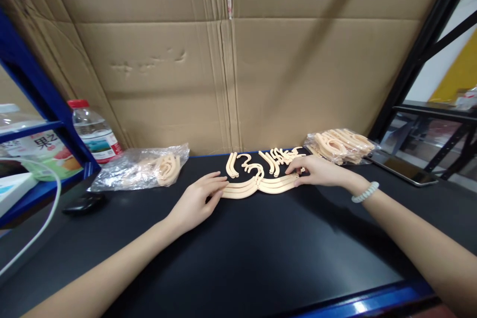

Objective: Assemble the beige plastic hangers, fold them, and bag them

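A cream plastic folding hanger (240, 190) lies spread on the black table, its two curved arms meeting under a hook-shaped piece (258, 171). My left hand (197, 201) has its thumb and fingertips around the outer end of the left arm. At the opposite end, my right hand (316, 171) pinches the right arm between thumb and fingers, which partly cover that tip. Just behind the hanger are loose curved arm pieces (232, 165), a loose hook (244, 161) and a row of several more cream pieces (283, 155).
A clear bag of cream pieces (160, 169) lies left, beside a red-capped water bottle (95, 131) and a black mouse-like object (85, 203). Right stand a packed bag of cream hangers (341, 146) and a phone or tablet (404, 168). Cardboard (167, 74) walls the back.
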Action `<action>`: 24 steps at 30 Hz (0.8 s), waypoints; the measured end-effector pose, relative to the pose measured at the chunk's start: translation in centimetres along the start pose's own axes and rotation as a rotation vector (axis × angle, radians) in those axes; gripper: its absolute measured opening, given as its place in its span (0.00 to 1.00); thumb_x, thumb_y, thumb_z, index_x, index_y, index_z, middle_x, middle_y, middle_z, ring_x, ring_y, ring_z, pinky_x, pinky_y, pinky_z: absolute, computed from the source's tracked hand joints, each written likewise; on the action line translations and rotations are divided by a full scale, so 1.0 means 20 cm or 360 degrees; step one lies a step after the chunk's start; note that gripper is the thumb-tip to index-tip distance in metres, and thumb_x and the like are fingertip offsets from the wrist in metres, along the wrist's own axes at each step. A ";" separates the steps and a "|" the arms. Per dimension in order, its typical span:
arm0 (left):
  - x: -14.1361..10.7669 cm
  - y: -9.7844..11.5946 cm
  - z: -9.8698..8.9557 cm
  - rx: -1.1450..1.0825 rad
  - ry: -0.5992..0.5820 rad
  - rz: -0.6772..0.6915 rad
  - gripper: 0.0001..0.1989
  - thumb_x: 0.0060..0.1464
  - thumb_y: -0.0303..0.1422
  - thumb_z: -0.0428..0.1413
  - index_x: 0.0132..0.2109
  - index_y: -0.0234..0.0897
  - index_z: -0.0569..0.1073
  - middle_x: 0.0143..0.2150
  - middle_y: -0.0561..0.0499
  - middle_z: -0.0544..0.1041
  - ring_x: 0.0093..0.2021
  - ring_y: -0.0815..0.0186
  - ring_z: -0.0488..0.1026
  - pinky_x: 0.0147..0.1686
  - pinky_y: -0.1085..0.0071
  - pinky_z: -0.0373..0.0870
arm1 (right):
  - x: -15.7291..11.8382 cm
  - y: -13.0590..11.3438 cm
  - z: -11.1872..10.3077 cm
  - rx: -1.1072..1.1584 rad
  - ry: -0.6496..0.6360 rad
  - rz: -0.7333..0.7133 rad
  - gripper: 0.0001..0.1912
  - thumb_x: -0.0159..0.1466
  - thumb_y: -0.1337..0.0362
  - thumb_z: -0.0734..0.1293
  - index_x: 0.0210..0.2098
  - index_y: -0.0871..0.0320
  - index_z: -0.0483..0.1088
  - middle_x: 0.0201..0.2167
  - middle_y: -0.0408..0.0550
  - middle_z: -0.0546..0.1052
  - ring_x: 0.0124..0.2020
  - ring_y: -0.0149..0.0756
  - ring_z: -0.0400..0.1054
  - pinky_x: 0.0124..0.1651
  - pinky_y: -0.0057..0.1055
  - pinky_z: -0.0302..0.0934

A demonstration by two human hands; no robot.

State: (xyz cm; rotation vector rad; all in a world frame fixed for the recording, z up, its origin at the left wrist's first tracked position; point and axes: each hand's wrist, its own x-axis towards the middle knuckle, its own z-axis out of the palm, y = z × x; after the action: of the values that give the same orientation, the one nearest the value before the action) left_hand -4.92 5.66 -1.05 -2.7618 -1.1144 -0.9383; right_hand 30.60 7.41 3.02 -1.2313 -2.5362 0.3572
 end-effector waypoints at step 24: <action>0.54 -0.24 0.08 0.0286 -0.0544 -0.1192 0.14 0.61 0.36 0.55 0.53 0.36 0.70 0.52 0.45 0.72 0.47 0.60 0.73 0.44 0.58 0.73 | 0.79 -0.09 0.21 -0.0157 -0.0012 -0.0118 0.14 0.67 0.60 0.64 0.50 0.59 0.68 0.49 0.51 0.72 0.45 0.39 0.70 0.47 0.42 0.67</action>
State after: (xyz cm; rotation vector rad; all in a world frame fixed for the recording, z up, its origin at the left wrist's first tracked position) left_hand -0.95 16.32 2.56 -2.4103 -2.2397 -0.3310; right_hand 18.47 18.57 2.26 -1.1676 -2.6257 0.2227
